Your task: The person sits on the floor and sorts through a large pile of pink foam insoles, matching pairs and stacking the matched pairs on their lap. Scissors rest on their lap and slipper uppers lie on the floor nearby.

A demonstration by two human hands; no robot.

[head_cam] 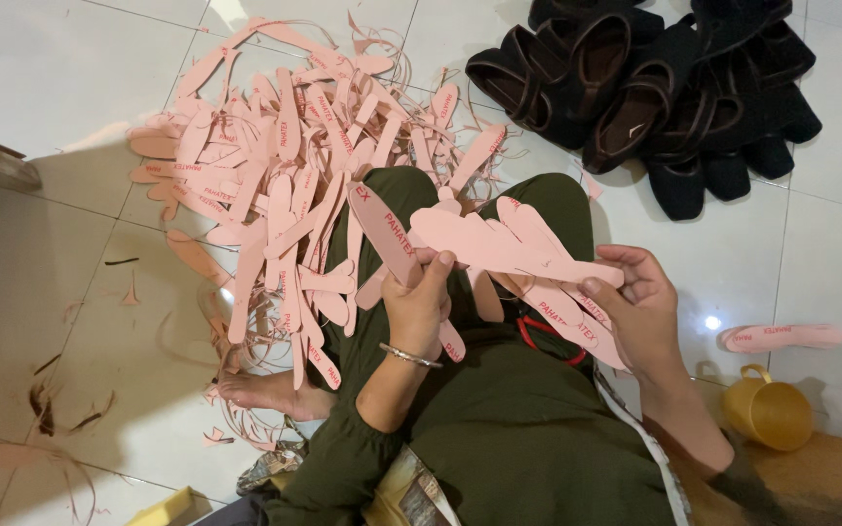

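Observation:
I sit on a tiled floor in dark green clothes. My left hand [419,304], with a thin bangle at the wrist, grips a single pink insole [382,232] that slants up to the left. My right hand [641,310] holds a fanned stack of pink insoles [499,245] over my lap, thumb on top of them. The two hands are close, and the insoles in them overlap at the middle. Red scissor handles [538,336] show under the stack on my lap.
A big heap of pink insoles and trimmed strips [285,166] lies on the floor ahead and left. Black shoe uppers [655,83] are piled at the top right. A yellow cup [767,409] and one loose insole [782,337] lie at the right. My bare foot [270,392] rests at the left.

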